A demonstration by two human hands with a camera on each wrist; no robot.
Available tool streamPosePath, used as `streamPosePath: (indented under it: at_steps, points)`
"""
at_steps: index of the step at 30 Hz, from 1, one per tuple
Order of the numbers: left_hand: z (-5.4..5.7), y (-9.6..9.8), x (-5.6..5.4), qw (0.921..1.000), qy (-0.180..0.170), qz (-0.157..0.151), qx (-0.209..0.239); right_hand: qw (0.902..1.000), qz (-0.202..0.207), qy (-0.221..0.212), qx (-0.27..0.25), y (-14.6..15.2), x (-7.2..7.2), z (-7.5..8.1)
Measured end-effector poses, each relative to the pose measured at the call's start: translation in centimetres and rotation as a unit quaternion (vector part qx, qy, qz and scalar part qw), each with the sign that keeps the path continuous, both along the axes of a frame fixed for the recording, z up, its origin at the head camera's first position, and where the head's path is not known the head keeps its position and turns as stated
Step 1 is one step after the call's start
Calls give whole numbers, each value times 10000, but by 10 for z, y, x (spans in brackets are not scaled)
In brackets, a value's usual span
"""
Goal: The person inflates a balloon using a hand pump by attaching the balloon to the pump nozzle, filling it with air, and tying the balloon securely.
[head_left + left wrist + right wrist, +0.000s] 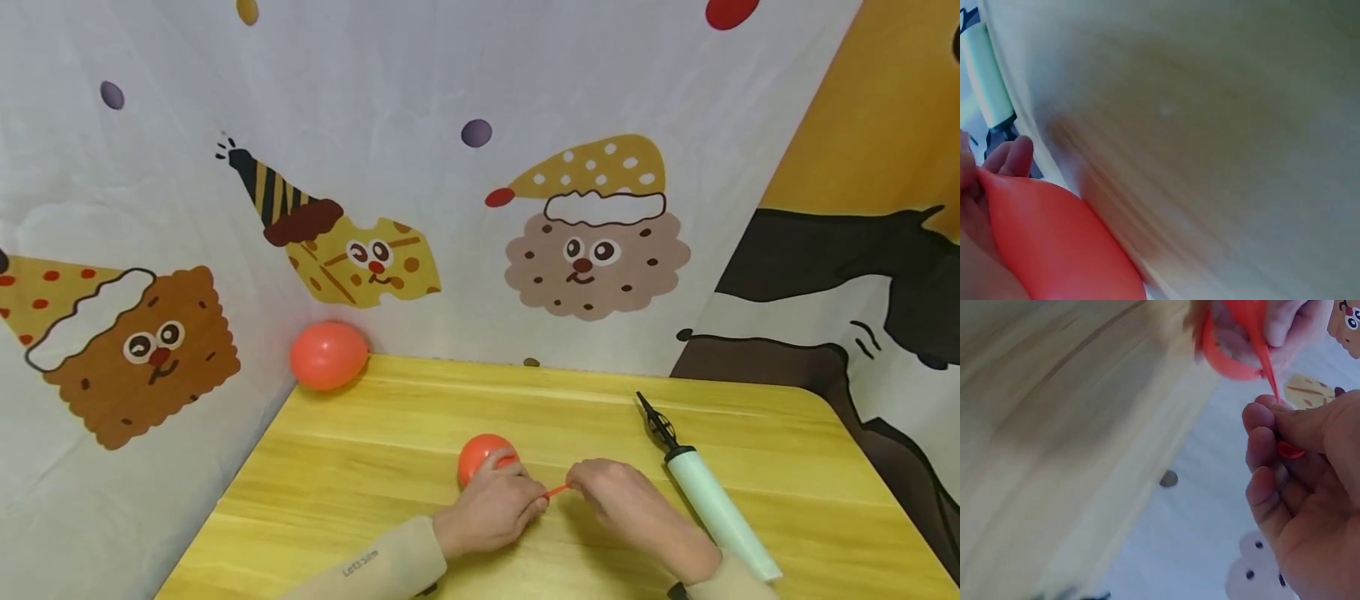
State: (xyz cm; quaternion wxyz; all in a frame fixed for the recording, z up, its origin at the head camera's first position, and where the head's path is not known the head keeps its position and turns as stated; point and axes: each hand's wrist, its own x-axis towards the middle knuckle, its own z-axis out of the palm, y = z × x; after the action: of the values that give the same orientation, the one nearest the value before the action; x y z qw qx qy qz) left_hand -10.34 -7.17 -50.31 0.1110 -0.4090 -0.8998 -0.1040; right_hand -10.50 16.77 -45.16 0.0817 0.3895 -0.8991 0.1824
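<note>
A small, partly inflated red balloon is in my left hand, low over the table; its body also fills the lower left of the left wrist view. The left fingers and thumb pinch it at the base of the neck. To the right, my right hand stretches the thin neck outward. Its thumb and index finger pinch the neck's end, and the rolled mouth pokes out below them in the right wrist view.
A larger inflated red balloon sits at the table's back left corner. The pale green hand pump with a black nozzle lies right of my right hand. Behind the wooden table hangs a printed cloth.
</note>
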Motion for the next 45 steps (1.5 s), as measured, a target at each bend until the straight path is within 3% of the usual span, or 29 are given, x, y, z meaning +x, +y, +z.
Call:
streamPosePath:
  at_steps: [3,6,9,11,13,16,19,23,27,32,36,39,40,41,42,45]
  points:
    - [-2,1,-3,9997,216,103,71,9986,-157,486,-114,14,5,6]
    - [0,-3,-7,9969,765,135,115,9944,-280,947,-379,25,12,17]
    - [5,-14,-11,9886,1490,-92,185,9875,-327,1423,-592,34,19,28]
    - [11,-21,-16,9821,1818,-362,329,9812,-409,1758,-684,39,22,33]
    - [20,-24,-20,9790,1919,-575,384,9732,-502,2104,-781,41,23,37]
    - [36,-23,-24,9822,1668,-796,327,9591,-626,2558,-1037,42,19,42]
    - [47,-19,-22,9865,1353,-923,28,9472,-675,2831,-1342,40,9,46]
    - [51,-16,-14,9867,1113,-1147,-302,9432,-613,2914,-1475,32,-4,52]
    - [50,-12,-9,9872,843,-1322,-289,9394,-450,3041,-1517,20,-19,57]
    - [56,-8,-7,9838,212,-1748,327,9432,-450,2797,-1737,6,-37,54]
    - [63,-6,-5,9708,-602,-2135,912,9544,-467,2178,-1986,-4,-46,41]
    - [68,-9,-3,9503,-1502,-2280,1496,9617,-588,1511,-2211,-11,-47,28]
    - [69,-10,-3,9369,-1948,-2259,1825,9630,-726,1187,-2310,-13,-47,24]
    - [70,-12,-3,9162,-2488,-2216,2228,9630,-896,817,-2407,-14,-46,21]
    - [71,-14,-3,8898,-3027,-2151,2654,9612,-1057,419,-2512,-16,-44,18]
    - [71,-21,-3,7795,-4459,-1754,4036,9484,-1531,-611,-2708,-21,-40,11]
